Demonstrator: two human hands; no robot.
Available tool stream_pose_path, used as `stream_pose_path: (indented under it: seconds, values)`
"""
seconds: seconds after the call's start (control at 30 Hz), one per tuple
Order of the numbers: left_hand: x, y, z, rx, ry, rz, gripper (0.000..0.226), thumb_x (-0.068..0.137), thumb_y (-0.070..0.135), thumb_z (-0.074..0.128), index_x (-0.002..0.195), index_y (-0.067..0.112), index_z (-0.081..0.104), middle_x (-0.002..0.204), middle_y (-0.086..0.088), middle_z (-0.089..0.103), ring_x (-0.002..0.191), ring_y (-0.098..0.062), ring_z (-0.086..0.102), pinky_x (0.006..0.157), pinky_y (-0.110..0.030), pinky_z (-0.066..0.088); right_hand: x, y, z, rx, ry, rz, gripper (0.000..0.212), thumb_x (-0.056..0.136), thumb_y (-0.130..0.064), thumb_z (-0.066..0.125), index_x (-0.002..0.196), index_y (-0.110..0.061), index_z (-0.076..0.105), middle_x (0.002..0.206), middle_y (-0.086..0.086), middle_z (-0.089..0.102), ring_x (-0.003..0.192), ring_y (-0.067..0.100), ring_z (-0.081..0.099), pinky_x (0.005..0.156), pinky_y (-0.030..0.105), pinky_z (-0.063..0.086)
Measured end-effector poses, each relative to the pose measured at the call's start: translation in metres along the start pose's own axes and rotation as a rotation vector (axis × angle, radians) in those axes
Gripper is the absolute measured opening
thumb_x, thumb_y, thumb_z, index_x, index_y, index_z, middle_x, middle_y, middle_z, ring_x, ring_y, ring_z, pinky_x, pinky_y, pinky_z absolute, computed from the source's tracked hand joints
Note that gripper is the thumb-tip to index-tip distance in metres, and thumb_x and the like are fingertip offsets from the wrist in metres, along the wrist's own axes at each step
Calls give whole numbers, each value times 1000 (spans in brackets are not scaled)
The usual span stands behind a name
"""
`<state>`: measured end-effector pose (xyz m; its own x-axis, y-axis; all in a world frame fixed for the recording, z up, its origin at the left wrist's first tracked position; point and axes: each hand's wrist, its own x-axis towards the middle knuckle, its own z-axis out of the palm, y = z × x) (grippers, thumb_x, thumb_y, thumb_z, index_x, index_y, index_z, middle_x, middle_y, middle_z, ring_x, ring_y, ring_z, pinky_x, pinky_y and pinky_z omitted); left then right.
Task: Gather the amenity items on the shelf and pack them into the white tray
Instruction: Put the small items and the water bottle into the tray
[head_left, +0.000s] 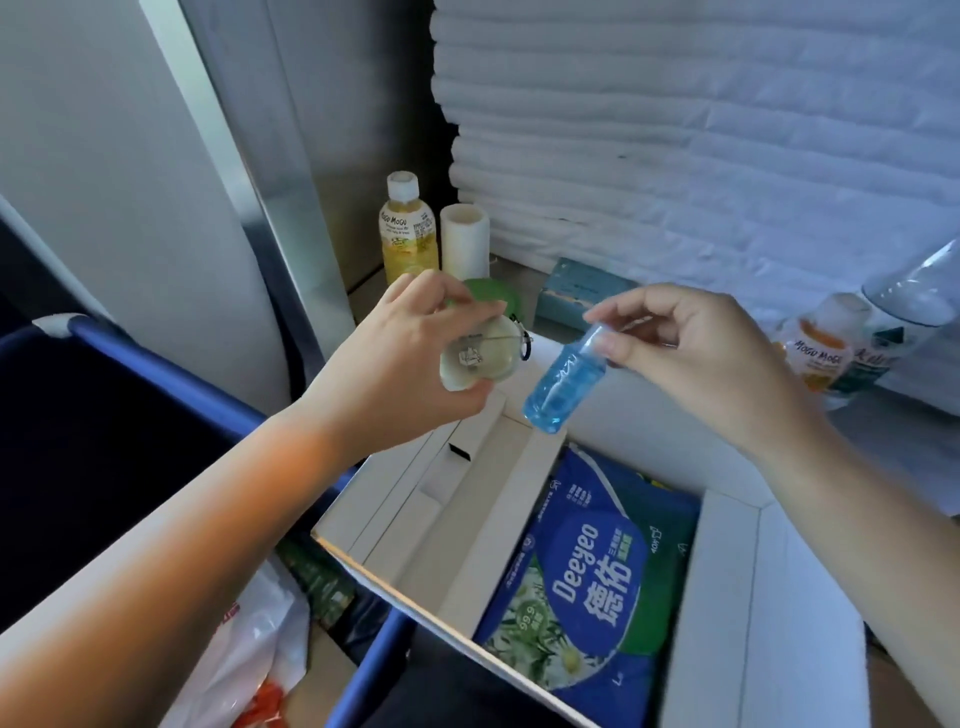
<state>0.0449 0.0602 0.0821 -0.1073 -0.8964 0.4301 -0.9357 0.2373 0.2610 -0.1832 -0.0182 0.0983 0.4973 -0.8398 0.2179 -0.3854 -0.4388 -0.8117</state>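
My left hand (410, 353) grips a small round pale-green item (480, 356) with a metal clasp, held above the far left corner of the white tray (727, 597). My right hand (691, 353) pinches the cap of a small blue bottle (563, 382), which hangs tilted over the tray's far edge. Inside the tray lies a blue and green Deeyeo wipes pack (587, 577) beside a white divider (498, 499). A green round item (491, 296) sits on the shelf behind my left hand.
On the shelf stand a yellow Mogu Mogu bottle (408, 228), a white roll (464, 239), a teal box (582, 291), and at right another Mogu Mogu bottle (821, 348) and a clear bottle (904, 312). Stacked white towels (701, 130) fill the back. A blue bin (156, 374) is left.
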Motion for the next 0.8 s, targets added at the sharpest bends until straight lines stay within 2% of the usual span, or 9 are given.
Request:
stream_pose_path:
  seconds: [0.1,0.2,0.3,0.4,0.53,0.63,0.73,0.8]
  values:
    - [-2,-1,1,-44,5,-24,60,74,33,72,130,21,55,113,-1,52,106,-7,35,92,-13,23,-6,3,8,8,-91,58,10,81,-28,71,88,-33,69,85,-12,71,76,7,69,80,32,54]
    - [-3,-2,4,-48,23,-29,63,74,31,75,131,19,53,116,-1,54,107,-14,40,91,-12,23,-9,4,21,-85,-181,94,9,78,-33,72,86,-35,68,82,-18,70,71,0,67,73,26,50]
    - [-4,-2,9,-62,41,-31,55,73,32,73,123,14,58,117,-1,57,108,-20,44,91,-14,28,-11,4,37,-109,-249,131,10,78,-31,74,85,-32,67,81,-17,69,70,3,66,73,27,52]
    - [-6,-3,15,-69,53,-28,53,74,31,73,122,13,59,119,-1,57,109,-21,44,91,-18,32,-13,5,47,-119,-287,151,11,77,-29,75,84,-32,67,81,-13,69,73,5,65,76,29,52]
    - [-4,-5,19,-104,42,-34,54,74,28,75,124,13,59,119,-1,56,110,-21,41,93,-16,28,-16,9,52,-92,-293,161,13,77,-26,76,82,-33,66,80,-14,69,73,1,63,71,21,49]
    - [-1,-5,20,-138,0,-24,56,73,25,76,125,13,58,119,-1,56,111,-22,41,95,-20,30,-18,14,58,-83,-349,185,14,77,-25,76,84,-32,67,84,-11,69,75,3,65,73,22,50]
    - [1,-5,22,-106,-20,20,55,73,22,77,124,12,59,118,-3,57,110,-24,42,97,-23,30,-20,19,66,-90,-392,182,14,76,-25,76,83,-31,67,84,-12,68,72,1,63,68,18,49]
    - [1,-5,25,-61,-33,60,52,73,21,76,122,11,60,116,-4,58,109,-25,43,96,-23,30,-21,23,72,-97,-406,184,14,76,-26,77,83,-31,66,83,-12,68,72,2,63,71,23,52]
